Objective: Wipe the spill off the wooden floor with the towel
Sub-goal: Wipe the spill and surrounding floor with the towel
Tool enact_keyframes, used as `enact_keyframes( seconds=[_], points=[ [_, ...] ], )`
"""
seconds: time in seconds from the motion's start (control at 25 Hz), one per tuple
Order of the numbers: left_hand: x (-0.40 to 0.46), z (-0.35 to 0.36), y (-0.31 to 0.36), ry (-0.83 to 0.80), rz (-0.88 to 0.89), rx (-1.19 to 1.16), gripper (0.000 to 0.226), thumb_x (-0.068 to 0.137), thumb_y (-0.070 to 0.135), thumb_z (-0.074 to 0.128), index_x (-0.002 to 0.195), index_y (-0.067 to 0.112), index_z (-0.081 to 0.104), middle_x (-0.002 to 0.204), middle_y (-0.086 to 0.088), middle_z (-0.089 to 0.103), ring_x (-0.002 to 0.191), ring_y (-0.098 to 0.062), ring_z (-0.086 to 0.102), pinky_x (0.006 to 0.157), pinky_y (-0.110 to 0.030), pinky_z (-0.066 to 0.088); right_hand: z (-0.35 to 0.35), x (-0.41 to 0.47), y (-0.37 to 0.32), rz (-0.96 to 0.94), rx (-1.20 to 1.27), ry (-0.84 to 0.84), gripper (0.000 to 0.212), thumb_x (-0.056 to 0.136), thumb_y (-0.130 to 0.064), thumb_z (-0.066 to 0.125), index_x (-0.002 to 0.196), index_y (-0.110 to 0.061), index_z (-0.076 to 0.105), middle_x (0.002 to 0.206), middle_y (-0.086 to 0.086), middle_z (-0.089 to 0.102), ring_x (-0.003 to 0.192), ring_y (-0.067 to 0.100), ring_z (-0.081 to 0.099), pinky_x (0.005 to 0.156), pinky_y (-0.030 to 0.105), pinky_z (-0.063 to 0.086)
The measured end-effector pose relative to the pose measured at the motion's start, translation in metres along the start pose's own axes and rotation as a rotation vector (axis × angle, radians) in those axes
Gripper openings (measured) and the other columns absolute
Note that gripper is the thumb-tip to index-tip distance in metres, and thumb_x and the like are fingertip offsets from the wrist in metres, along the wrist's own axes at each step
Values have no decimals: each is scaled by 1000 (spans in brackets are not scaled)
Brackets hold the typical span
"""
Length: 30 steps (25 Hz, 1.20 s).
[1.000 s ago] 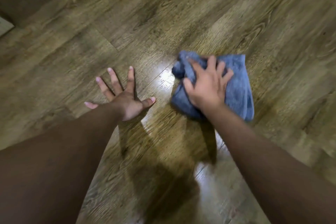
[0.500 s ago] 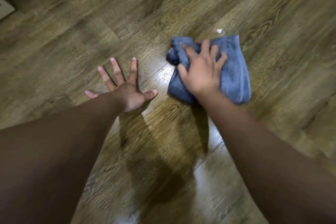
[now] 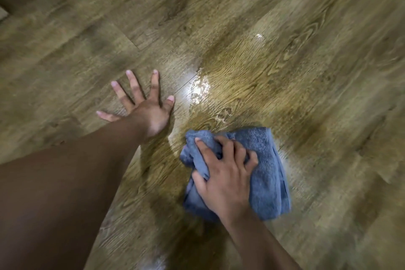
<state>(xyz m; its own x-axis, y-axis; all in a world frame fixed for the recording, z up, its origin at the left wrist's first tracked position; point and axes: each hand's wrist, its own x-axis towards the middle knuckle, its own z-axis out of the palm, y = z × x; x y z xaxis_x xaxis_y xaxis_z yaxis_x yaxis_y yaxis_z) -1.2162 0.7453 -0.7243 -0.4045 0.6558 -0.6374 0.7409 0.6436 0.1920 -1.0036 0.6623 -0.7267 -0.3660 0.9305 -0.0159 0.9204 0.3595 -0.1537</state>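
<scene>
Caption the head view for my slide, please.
Right hand grips a blue towel on wet wooden floor; left hand braces flat.

Dim, warm indoor light from overhead. A bright glare patch lies on the wet floor [image 3: 285, 72] just right of the left hand [image 3: 149, 112], with a small glint farther right. Arm shadows fall on the near boards, darkest at the near edge. Wood grain smears with motion blur toward the far and right edges; the corners darken. The towel [image 3: 267, 173] is fairly sharp.
</scene>
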Motion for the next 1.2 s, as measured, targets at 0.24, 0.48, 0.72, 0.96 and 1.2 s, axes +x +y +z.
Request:
enact_keyframes(
  seconds=[0.24,0.48,0.72,0.96,1.2],
  points=[
    [-1,2,4,52,-43,-41,65,97,74,26,146,66,-16,160,12,-41,147,-27,-41,100,-84,-14,-1,105,-10,132,30,63,61,75,-59,43,130,-38,62,121,5,50,107,31,41,99,53,26],
    [37,-22,-25,555,135,95,52,97,57,32,142,34,45,152,-13,32,144,-31,24,113,-70,12,8,208,-3,138,-18,122,56,79,-60,48,127,-37,62,121,7,50,111,33,41,98,53,25],
    [50,-13,-32,657,151,52,57,91,61,36,143,38,46,156,-8,35,149,-30,23,114,-68,11,10,291,0,141,-35,166,53,80,-61,45,124,-38,63,138,9,47,126,35,39,102,55,15],
    [51,-14,-31,672,157,70,57,92,61,36,144,39,46,158,-6,33,151,-29,19,116,-66,10,4,304,-2,143,-38,141,55,83,-59,48,133,-36,58,143,11,42,130,35,36,108,56,17],
    [51,-14,-31,671,153,30,57,91,59,40,144,39,46,161,-6,32,152,-29,18,117,-66,9,2,165,-29,39,-3,103,58,78,-52,54,133,-35,59,128,9,50,114,32,41,103,53,25]
  ],
)
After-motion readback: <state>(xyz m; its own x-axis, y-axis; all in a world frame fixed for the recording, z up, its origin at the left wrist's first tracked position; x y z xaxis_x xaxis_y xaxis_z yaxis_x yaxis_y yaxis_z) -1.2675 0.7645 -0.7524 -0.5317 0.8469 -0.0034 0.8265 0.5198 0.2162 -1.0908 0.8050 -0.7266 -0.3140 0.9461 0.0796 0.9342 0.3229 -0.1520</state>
